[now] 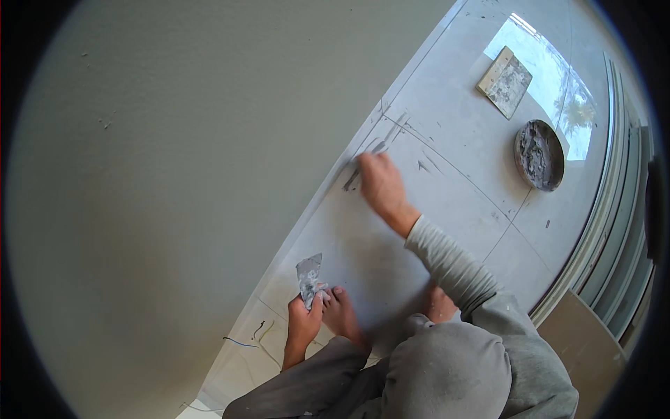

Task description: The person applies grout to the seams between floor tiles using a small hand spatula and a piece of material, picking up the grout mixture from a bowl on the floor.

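Observation:
My left hand (pixel 303 318) grips a scraper (pixel 307 271) smeared with pale grey paste, held low beside my bare foot (pixel 338 314). My right hand (pixel 382 188) is reached forward with bent, closed fingers at the joint where the pale tiled floor (pixel 453 209) meets the grey-green wall (pixel 174 140). Dark grey streaks lie by its fingertips; whatever it grips is mostly hidden. A round pan of dark grey paste (pixel 539 155) sits on the tiles to the right of that hand.
A paste-stained board (pixel 506 80) lies farther up the floor. Metal sliding-door tracks (pixel 607 209) curve along the right, with a beige panel (pixel 579 335) at lower right. Loose thin wires (pixel 255 342) come out near the wall's foot at lower left.

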